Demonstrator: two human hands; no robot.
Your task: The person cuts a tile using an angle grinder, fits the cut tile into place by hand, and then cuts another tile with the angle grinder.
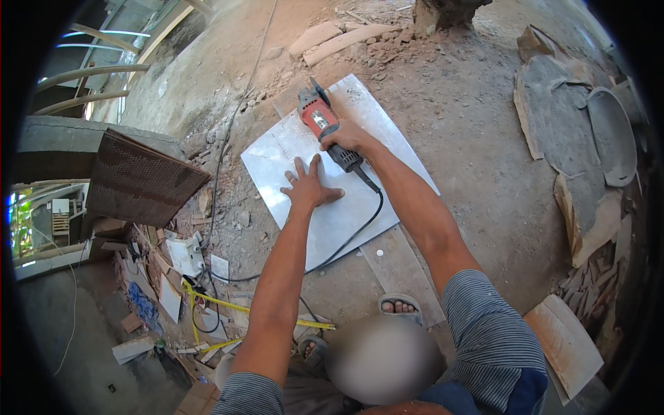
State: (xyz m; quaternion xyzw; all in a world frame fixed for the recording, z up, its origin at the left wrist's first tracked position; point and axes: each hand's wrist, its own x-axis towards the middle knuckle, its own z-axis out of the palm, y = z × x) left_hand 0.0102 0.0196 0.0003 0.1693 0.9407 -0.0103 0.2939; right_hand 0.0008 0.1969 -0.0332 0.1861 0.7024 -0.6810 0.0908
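Note:
A large, pale grey tile lies on a wooden board over the dirt ground. With fingers spread, my left hand presses flat on the tile's left half. My right hand is wrapped around the body of a red and black angle grinder. The grinder's disc is at the tile's far edge; whether it touches the tile I cannot tell. From the grinder's rear a black cord curves over the tile toward the left.
A yellow measuring tape lies among tile scraps at the lower left, near a white electrical box. Farther left leans a brown textured panel. A grey basin and torn sacking lie at right. Rubble sits beyond the tile.

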